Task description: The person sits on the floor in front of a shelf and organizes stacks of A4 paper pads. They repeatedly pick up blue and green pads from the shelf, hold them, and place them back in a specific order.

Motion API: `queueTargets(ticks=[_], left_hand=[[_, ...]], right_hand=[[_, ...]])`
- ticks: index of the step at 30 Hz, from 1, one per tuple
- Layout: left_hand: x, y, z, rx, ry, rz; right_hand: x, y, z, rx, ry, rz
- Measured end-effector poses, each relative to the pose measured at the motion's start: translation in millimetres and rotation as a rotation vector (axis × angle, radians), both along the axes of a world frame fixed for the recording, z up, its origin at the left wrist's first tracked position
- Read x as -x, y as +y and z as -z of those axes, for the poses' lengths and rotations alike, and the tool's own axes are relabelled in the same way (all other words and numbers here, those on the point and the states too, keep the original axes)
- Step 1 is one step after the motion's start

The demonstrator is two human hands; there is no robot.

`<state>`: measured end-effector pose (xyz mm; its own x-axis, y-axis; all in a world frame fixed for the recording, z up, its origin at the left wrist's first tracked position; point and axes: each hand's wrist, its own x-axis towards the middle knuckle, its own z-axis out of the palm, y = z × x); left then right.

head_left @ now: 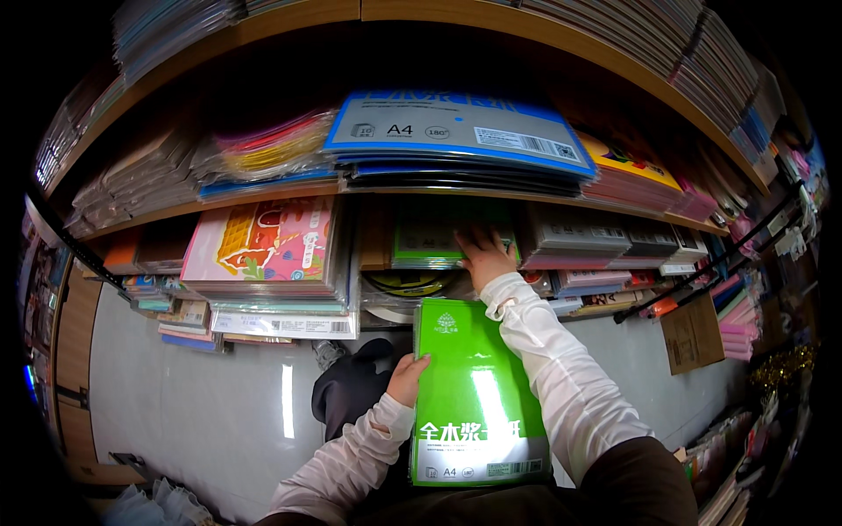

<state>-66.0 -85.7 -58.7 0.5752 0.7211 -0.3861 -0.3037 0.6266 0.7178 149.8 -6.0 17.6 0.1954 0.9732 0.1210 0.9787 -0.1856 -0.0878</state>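
Note:
A bright green pack of A4-sized card paper [474, 377] stands tilted in front of my lap, its glossy cover facing up toward me. My left hand [407, 380] grips its left edge, thumb on the cover and the other fingers hidden behind. On the lower shelf lies a stack of similar green packs [425, 241]. My right hand [484, 256] reaches over to that stack, its fingers spread flat on the top pack near the right side. The right forearm passes beside the upper right edge of the held pack.
Above the green stack, a shelf holds blue packs [456, 127] and colourful sleeves [272, 149]. Left of it sits a pile topped by a pink illustrated pack [263, 241]; grey packs [574, 232] lie right. A cardboard box [693, 336] stands at the right over the grey floor [202, 386].

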Motion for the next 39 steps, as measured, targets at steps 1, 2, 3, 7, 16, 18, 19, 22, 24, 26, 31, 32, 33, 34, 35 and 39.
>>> queueTargets(ticks=[1, 2, 3, 7, 16, 18, 19, 22, 24, 26, 31, 32, 33, 34, 35, 39], left_hand=[[-1, -1, -2, 0.000, 0.005, -0.009], [-1, -1, -4, -0.002, 0.019, -0.017], [-1, -2, -6, -0.003, 0.032, -0.024], [-3, -2, -9, 0.055, 0.031, -0.006], [9, 0, 4, -1.368, 0.591, -0.004], [2, -8, -8, -0.676, 0.232, -0.058], [2, -10, -8, -0.466, 0.120, -0.040], [4, -8, -2, -0.095, -0.059, 0.045], [4, -8, -5, -0.193, 0.027, 0.097], [1, -8, -7, -0.269, 0.078, 0.108], [-1, -10, -13, -0.288, 0.128, 0.085], [-1, -10, -8, -0.296, 0.128, 0.086], [-1, -8, 0, -0.302, 0.128, 0.085], [-1, -8, 6, -0.309, 0.129, 0.084], [-2, -8, 5, -0.311, 0.122, 0.087], [-3, -8, 3, -0.345, 0.117, 0.100]], right_hand=[[-1, 0, 2, -0.007, 0.016, -0.007], [-2, 0, 2, -0.016, 0.031, -0.012], [-2, 0, 2, -0.006, 0.042, -0.006], [-4, 2, 3, 0.000, 0.075, 0.008], [2, -56, -39, -0.227, 0.287, -0.138], [-11, -89, -42, -0.261, 0.430, -0.183], [-19, -106, -39, -0.283, 0.505, -0.201], [-40, -164, -22, -0.337, 0.551, -0.047], [-52, -206, 2, -0.257, 0.741, 0.144], [-56, -243, 15, -0.143, 1.025, 0.249], [-29, -287, 5, 0.079, 1.164, 0.315], [-21, -286, -8, 0.127, 1.022, 0.304], [-17, -287, -14, 0.175, 0.880, 0.292], [-18, -289, -11, 0.181, 0.749, 0.285], [-16, -288, -16, 0.186, 0.679, 0.284], [-7, -285, -38, 0.166, 0.477, 0.277]])
